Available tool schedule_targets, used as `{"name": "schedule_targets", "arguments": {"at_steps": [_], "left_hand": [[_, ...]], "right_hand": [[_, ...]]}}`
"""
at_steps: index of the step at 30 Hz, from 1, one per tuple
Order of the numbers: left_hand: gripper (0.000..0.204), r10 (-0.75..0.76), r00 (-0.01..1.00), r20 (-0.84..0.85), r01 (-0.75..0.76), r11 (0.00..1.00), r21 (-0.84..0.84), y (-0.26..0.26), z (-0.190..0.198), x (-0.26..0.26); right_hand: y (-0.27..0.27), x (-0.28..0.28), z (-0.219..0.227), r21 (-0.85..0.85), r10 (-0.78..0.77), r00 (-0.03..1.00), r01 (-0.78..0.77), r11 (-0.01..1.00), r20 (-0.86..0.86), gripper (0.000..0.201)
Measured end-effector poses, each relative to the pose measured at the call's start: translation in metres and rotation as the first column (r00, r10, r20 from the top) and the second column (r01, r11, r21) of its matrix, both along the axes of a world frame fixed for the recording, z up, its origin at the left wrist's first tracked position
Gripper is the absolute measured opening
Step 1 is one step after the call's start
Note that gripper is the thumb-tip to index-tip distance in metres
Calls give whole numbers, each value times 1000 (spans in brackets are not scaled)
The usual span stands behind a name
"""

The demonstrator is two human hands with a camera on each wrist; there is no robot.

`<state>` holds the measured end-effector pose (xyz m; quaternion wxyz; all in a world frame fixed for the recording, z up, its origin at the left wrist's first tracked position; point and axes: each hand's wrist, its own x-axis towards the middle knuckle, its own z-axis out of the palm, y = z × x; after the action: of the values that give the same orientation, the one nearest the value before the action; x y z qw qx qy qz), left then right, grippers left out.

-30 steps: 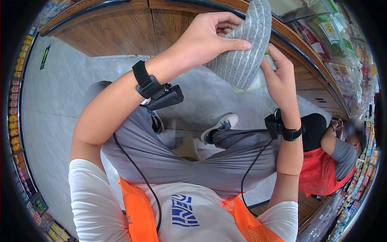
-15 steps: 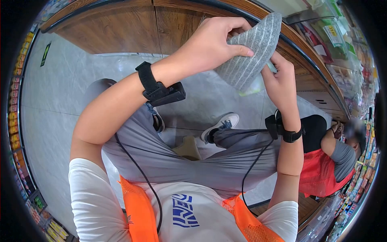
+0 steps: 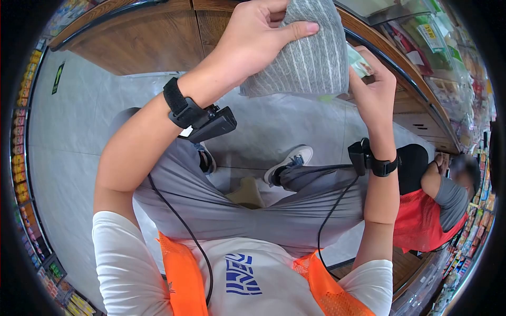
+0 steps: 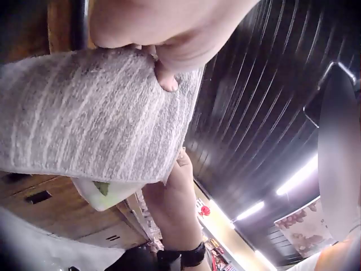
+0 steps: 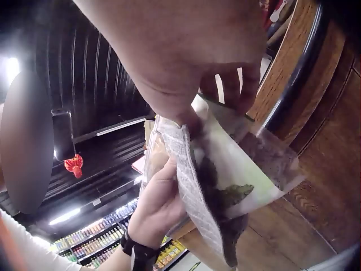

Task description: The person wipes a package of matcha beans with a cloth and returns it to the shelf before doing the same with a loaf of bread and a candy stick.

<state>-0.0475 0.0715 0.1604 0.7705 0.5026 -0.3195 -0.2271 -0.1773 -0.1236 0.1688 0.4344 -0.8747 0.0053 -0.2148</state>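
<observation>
A grey, white-striped towel (image 3: pixel 298 63) is spread between the hands at the top of the head view. My left hand (image 3: pixel 250 47) grips it from the left, thumb on the near face and fingers behind. In the right wrist view the towel (image 5: pixel 200 203) is nearly edge-on against a green-and-white printed plastic packet (image 5: pixel 248 186) with clear film. My right hand (image 3: pixel 375 92) pinches the packet's upper part, thumb close to the towel's edge. In the left wrist view the towel covers most of the packet (image 4: pixel 104 195); only a green-and-white corner shows below.
A wooden counter (image 3: pixel 153 39) with a dark rail runs across the front. Clear-wrapped goods (image 3: pixel 453 92) are heaped at the right. A person in a red mesh vest (image 3: pixel 427 221) crouches there. Stocked shelves (image 3: pixel 21 158) line the left edge. Black cables (image 3: pixel 182 216) hang over the lap.
The left hand has moved the towel down, then up and left, and its face now shows broader and flatter. The right hand has turned, and more of the packet shows beside its thumb.
</observation>
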Motion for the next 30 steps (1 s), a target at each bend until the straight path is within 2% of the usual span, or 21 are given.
{"name": "schedule_targets", "arguments": {"at_steps": [2, 4, 8, 11, 14, 19, 23, 26, 30], "left_hand": [[29, -25, 998, -54, 24, 999, -25, 0, 1, 1], [29, 8, 1000, -9, -9, 1000, -18, -3, -5, 8], [25, 126, 977, 175, -131, 991, 14, 1, 1, 3], [21, 160, 875, 456, -263, 950, 171, 11, 12, -1], [21, 253, 724, 642, -339, 941, 12, 6, 3, 3], [22, 321, 658, 681, -316, 939, -136, 2, 3, 1], [21, 388, 560, 732, -330, 915, -233, 1, 4, 0], [20, 364, 579, 730, -311, 926, -215, 2, 5, -5], [20, 361, 501, 787, -284, 927, -244, -2, 1, -5]], "right_hand": [[0, 0, -1, -24, -21, 999, 22, 999, 29, 15], [-1, 1, -4, -45, -20, 995, 25, 999, 99, 16], [2, -1, 2, -102, -15, 998, 21, 995, 59, 17], [3, -1, 4, -171, -24, 998, 33, 985, 55, 19], [7, -2, 6, -231, -35, 998, 47, 972, 55, 19], [13, -1, 9, -324, -35, 996, 61, 944, 87, 18], [13, -2, 6, -298, -43, 991, 80, 951, 128, 15], [17, -2, 4, -317, -54, 980, 114, 941, 189, 15], [23, -6, 9, -440, -58, 975, 149, 886, 214, 16]]}}
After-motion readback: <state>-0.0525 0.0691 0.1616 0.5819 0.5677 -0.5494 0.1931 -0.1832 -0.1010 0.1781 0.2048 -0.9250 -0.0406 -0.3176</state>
